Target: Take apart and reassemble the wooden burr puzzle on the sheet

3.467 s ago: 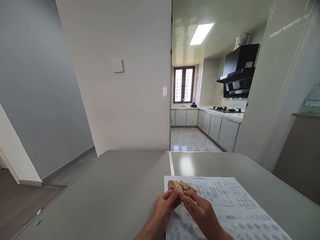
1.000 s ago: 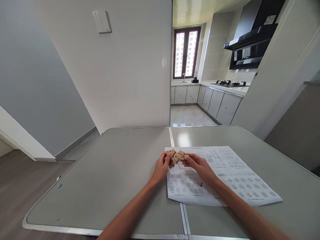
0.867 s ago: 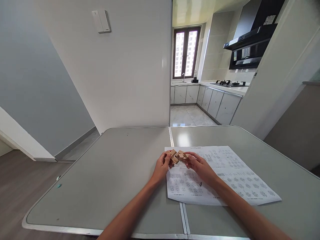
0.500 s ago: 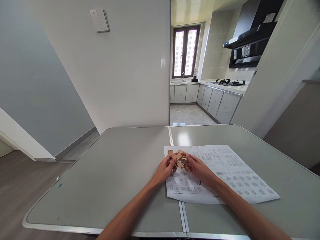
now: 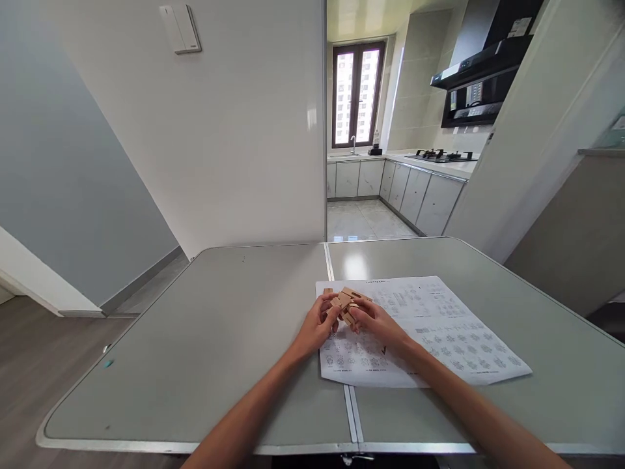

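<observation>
Both hands grip a light-brown wooden block puzzle (image 5: 346, 298), made of several notched sticks crossing one another, just over a printed sheet (image 5: 415, 365). My left hand (image 5: 316, 327) pinches its left side between thumb and fingers. On the other side, my right hand (image 5: 379, 324) has thumb and fingers closed on the right and near parts. Fingers hide much of the puzzle. Another small wooden piece (image 5: 328, 290) shows just beyond my left fingers, on the sheet's far left corner. Rows of small line drawings and a dark tick mark cover the paper.
The grey folding table (image 5: 209, 352) has a metal-edged seam (image 5: 352, 417) down its middle. A small teal bit (image 5: 108, 363) lies near its left edge. White wall (image 5: 244, 130) stands beyond, with a kitchen through the opening at right.
The wooden puzzle has been turned slightly in my hands, and my right fingers now reach further over its near side. The whole view has shifted a little.
</observation>
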`<action>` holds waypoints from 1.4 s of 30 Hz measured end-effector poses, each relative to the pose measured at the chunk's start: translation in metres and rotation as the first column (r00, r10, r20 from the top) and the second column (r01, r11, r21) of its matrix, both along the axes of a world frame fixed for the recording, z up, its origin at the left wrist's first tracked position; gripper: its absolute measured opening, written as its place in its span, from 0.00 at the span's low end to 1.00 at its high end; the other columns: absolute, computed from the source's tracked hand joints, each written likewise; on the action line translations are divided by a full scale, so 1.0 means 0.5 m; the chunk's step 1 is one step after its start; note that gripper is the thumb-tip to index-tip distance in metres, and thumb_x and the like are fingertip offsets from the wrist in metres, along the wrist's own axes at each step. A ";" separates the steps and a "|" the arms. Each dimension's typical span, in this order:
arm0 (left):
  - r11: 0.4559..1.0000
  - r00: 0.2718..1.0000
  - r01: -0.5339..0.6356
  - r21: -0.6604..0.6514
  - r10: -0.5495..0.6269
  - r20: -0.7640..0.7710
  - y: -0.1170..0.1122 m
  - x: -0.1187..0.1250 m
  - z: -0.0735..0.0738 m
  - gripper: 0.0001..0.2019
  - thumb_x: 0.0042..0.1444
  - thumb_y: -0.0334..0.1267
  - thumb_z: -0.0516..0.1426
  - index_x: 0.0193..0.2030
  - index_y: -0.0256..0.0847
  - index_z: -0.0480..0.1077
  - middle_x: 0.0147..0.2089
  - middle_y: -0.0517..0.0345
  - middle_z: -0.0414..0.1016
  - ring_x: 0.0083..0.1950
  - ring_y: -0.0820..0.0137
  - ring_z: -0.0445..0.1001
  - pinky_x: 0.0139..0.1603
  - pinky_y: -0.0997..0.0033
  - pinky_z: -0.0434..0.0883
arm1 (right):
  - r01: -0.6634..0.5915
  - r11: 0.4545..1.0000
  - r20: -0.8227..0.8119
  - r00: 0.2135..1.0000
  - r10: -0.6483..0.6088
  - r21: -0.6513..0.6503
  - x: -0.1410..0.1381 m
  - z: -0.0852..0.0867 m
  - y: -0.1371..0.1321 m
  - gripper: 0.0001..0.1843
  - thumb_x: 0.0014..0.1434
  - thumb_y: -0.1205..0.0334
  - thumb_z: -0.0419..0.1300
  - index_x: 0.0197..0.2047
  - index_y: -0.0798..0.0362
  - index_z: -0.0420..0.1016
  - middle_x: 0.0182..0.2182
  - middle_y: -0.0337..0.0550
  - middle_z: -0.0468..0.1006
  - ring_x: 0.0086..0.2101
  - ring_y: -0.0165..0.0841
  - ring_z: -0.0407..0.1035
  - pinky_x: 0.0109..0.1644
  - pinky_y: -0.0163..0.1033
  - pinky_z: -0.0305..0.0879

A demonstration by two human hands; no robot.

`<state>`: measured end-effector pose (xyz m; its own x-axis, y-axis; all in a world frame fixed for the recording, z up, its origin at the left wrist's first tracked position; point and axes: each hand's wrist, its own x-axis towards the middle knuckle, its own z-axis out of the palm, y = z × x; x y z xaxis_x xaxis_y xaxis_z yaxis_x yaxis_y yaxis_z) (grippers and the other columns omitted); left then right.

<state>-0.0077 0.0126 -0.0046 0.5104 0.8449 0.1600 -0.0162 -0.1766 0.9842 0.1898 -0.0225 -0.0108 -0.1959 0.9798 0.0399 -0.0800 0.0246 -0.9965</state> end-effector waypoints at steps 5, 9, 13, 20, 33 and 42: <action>1.000 1.000 -0.005 0.023 0.005 0.020 0.002 0.004 -0.001 0.25 0.64 0.60 0.58 0.53 0.40 0.65 0.38 0.59 0.72 0.27 0.76 0.66 0.29 0.73 0.62 | -0.029 1.000 -0.037 0.999 0.029 0.008 0.004 0.006 0.000 0.27 0.62 0.39 0.66 0.54 0.51 0.79 0.41 0.45 0.79 0.37 0.36 0.73 0.48 0.45 0.72; 0.996 0.999 -0.032 0.086 0.035 -0.027 0.003 0.001 0.003 0.24 0.66 0.59 0.56 0.54 0.39 0.68 0.33 0.62 0.69 0.27 0.75 0.66 0.29 0.74 0.63 | -0.066 0.998 -0.104 0.992 0.064 -0.016 0.005 0.008 0.000 0.23 0.61 0.41 0.67 0.50 0.51 0.81 0.39 0.44 0.78 0.35 0.35 0.72 0.45 0.43 0.72; 0.986 0.992 -0.087 0.139 0.099 -0.080 0.000 0.000 0.008 0.25 0.67 0.58 0.55 0.57 0.39 0.71 0.28 0.65 0.67 0.26 0.74 0.66 0.30 0.73 0.63 | -0.083 0.996 -0.090 0.993 0.078 -0.045 0.004 0.013 -0.001 0.25 0.61 0.39 0.66 0.48 0.52 0.81 0.33 0.41 0.76 0.32 0.35 0.72 0.41 0.42 0.71; 0.974 0.975 -0.122 0.189 0.154 -0.161 0.002 -0.006 0.008 0.28 0.68 0.57 0.55 0.64 0.39 0.73 0.24 0.65 0.66 0.25 0.73 0.64 0.31 0.73 0.63 | -0.093 0.995 -0.001 0.996 0.093 -0.048 0.003 0.002 0.003 0.26 0.59 0.34 0.66 0.41 0.50 0.79 0.29 0.40 0.79 0.29 0.36 0.75 0.38 0.44 0.72; 0.931 0.962 0.041 0.364 0.062 -0.266 -0.017 -0.007 0.013 0.45 0.52 0.52 0.71 0.74 0.50 0.60 0.50 0.53 0.76 0.37 0.67 0.70 0.43 0.65 0.73 | -0.106 0.994 0.034 0.994 0.106 -0.006 0.005 0.019 -0.006 0.26 0.63 0.34 0.61 0.43 0.48 0.84 0.36 0.45 0.83 0.33 0.37 0.76 0.41 0.46 0.74; 0.863 0.958 0.031 0.504 0.118 -0.262 -0.023 -0.008 0.026 0.35 0.53 0.51 0.70 0.67 0.50 0.70 0.58 0.47 0.75 0.52 0.58 0.75 0.54 0.59 0.73 | -0.171 0.985 0.124 0.978 0.165 0.036 0.004 0.018 -0.013 0.32 0.61 0.27 0.59 0.43 0.50 0.80 0.37 0.47 0.83 0.31 0.37 0.73 0.37 0.43 0.71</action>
